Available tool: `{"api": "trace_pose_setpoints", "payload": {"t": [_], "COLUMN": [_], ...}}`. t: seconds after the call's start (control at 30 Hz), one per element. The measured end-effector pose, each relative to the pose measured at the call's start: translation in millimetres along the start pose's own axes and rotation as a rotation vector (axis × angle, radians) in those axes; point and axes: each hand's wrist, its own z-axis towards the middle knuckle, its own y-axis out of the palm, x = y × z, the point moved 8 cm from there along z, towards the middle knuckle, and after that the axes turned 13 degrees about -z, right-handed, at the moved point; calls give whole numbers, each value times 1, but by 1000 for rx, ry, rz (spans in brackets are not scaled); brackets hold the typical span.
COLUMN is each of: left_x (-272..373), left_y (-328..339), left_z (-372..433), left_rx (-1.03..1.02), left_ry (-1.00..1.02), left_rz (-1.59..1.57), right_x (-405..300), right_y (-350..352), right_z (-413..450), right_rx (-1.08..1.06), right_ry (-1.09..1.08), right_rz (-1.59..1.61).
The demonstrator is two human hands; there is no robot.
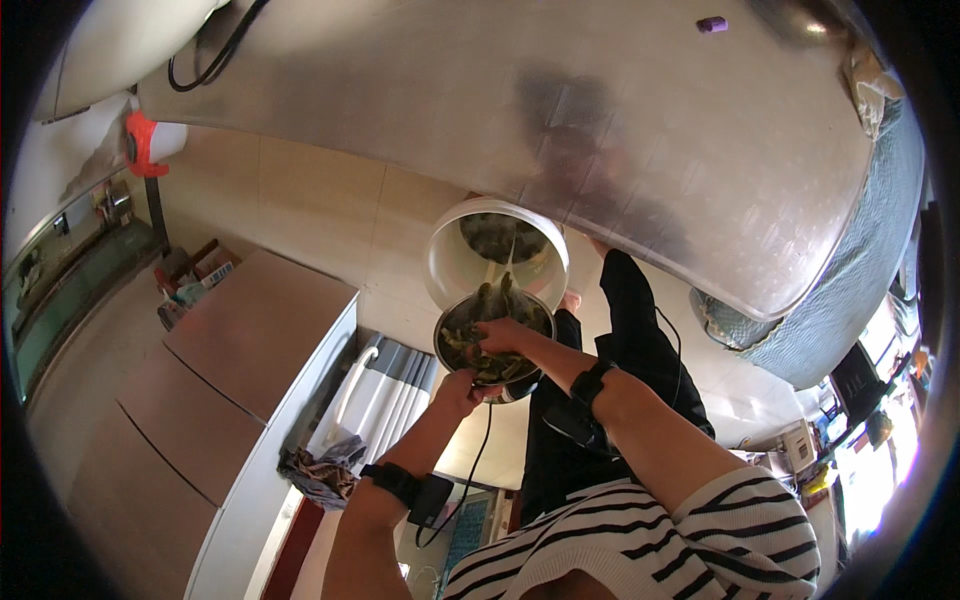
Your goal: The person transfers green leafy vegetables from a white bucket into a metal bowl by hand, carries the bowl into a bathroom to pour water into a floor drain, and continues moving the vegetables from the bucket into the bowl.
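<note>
My left hand (459, 390) grips the near rim of a round metal bowl (437, 341). Dark green, limp pieces of what look like vegetables (499, 366) fill the bowl, and a few hang over its far rim. My right hand (504, 335) reaches into the bowl and touches the greens; its fingertips are partly hidden among them. The bowl is tilted over a white plastic bucket (444, 262) on the floor. A thin stream of liquid (512, 251) runs from the bowl toward the bucket, where a dark surface shows inside.
A metal-topped table (375, 90) spans the far side, its edge close beyond the bucket. A purple object (712, 25) lies on it. At left stand a closed cabinet (255, 330) and a grey-and-white ribbed container (382, 397). A blue quilted cover (817, 337) bulges at right. Black cables hang from my armbands.
</note>
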Motion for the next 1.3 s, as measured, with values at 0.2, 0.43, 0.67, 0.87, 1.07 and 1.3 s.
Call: {"api": "trace_pose_setpoints", "payload": {"t": [0.2, 0.43, 0.67, 0.87, 1.07, 1.3], "left_x": [0, -1, 0, -1, -1, -1], "left_y": [-7, -11, -12, -9, -11, -1], "left_z": [11, 19, 22, 20, 22, 13], "left_rx": [20, 58, 56, -4, 32, -11], "left_ry": [14, -27, -40, -34, -43, 3], "left_rz": [-29, -11, -35, -38, -16, 32], "right_x": [4, 8, 13, 9, 11, 19], "right_y": [0, 1, 10, 4, 5, 20], "right_z": [-2, -3, 7, 0, 0, 12], "right_rx": [-12, -66, 63, 76, 41, 66], "right_ry": [16, 46, -10, -1, -2, -10], "right_rz": [40, 52, 119, 160, 162, 182]}}
